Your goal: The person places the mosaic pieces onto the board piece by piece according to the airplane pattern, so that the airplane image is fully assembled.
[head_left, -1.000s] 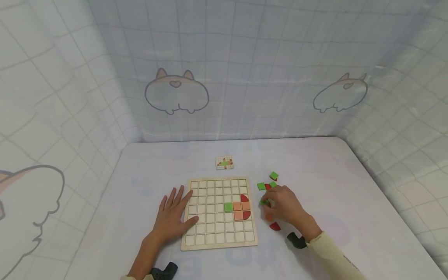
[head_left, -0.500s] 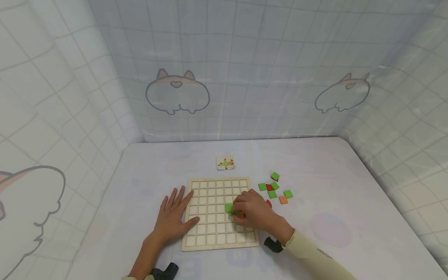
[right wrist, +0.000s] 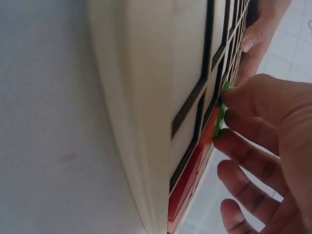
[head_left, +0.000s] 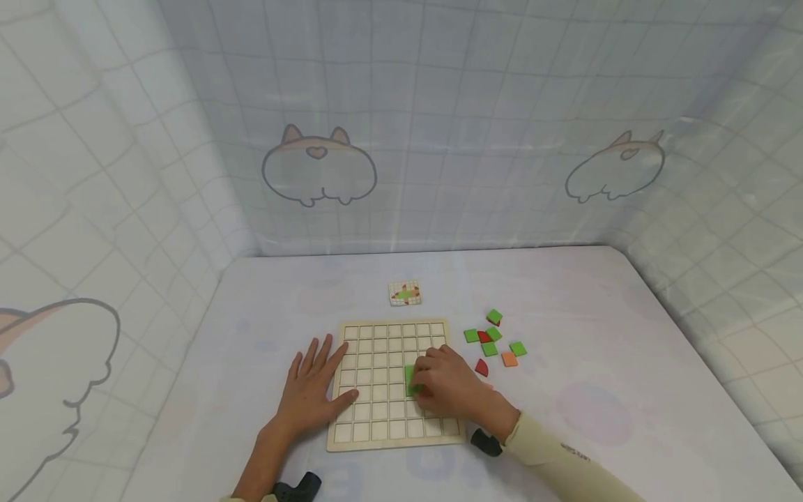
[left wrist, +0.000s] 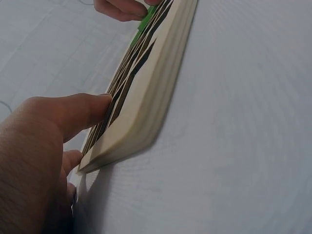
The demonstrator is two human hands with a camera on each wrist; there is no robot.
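A square wooden grid board (head_left: pixel 366 429) lies flat on the table. My left hand (head_left: pixel 307 394) rests at its left edge with fingers spread, the thumb lying over the grid. Over the right half of the board, my right hand (head_left: pixel 448 383) pinches a green square tile (right wrist: pixel 221 117) low at the grid, thumb on one side and fingertips on the other. It sits against another green tile (head_left: pixel 409 371). In the right wrist view, an orange tile (right wrist: pixel 209 129) and a red piece (right wrist: pixel 185 180) lie in the cells alongside. From the head, my right hand hides these.
Right of the board lie loose pieces: several green tiles (head_left: pixel 489 349), an orange tile (head_left: pixel 509 359) and a red quarter-round (head_left: pixel 482 367). Behind the board is a small pattern card (head_left: pixel 404 293). Fabric walls (head_left: pixel 426 139) enclose the table's back and sides.
My right hand has moved left from the loose pieces onto the board, bringing a green tile, and has lowered it beside the earlier green one. My left hand has stayed put.
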